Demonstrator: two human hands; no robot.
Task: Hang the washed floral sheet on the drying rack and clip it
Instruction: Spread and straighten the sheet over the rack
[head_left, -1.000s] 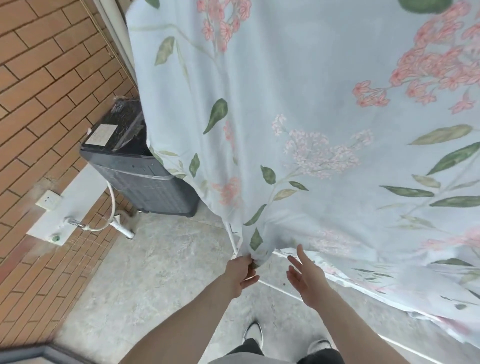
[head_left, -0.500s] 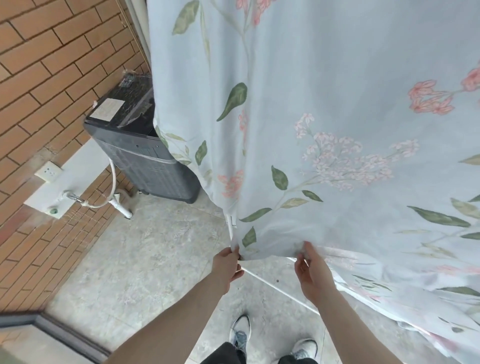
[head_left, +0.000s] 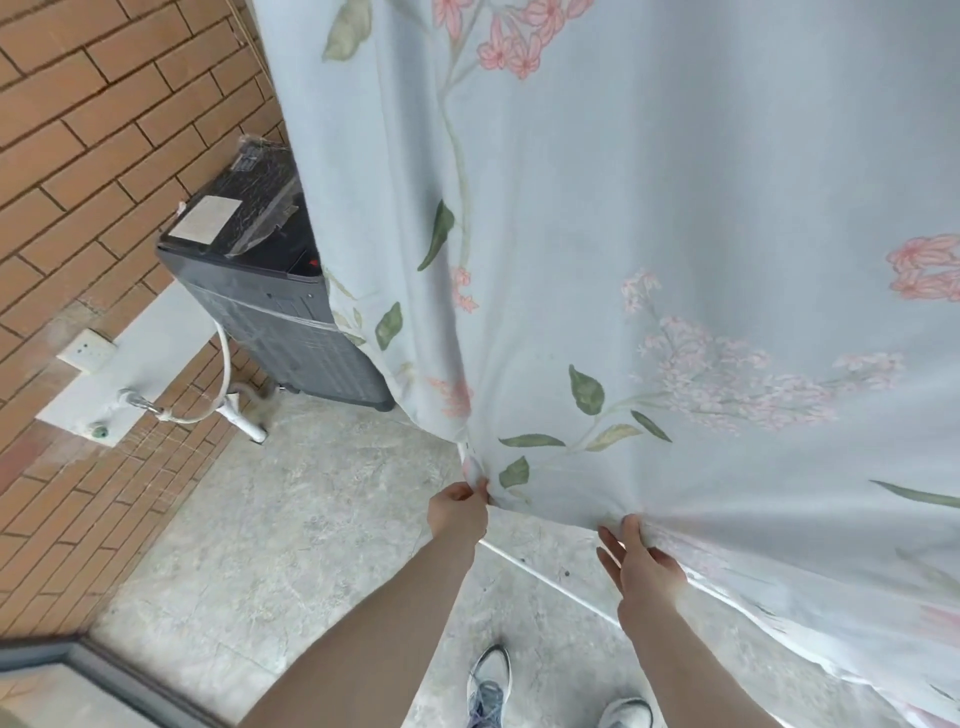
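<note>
Both hands now sit farther apart along the bottom edge of the floral sheet (head_left: 649, 234) than half a second ago. The left hand (head_left: 460, 512) pinches the sheet's lower corner with curled fingers. The right hand (head_left: 644, 569) grips the hem, thumb on top, some fingers straight. The sheet hangs just above both hands. A white rack bar (head_left: 545, 574) runs between them, below the hem. A dark washing machine (head_left: 270, 306) stands beyond the left hand.
</note>
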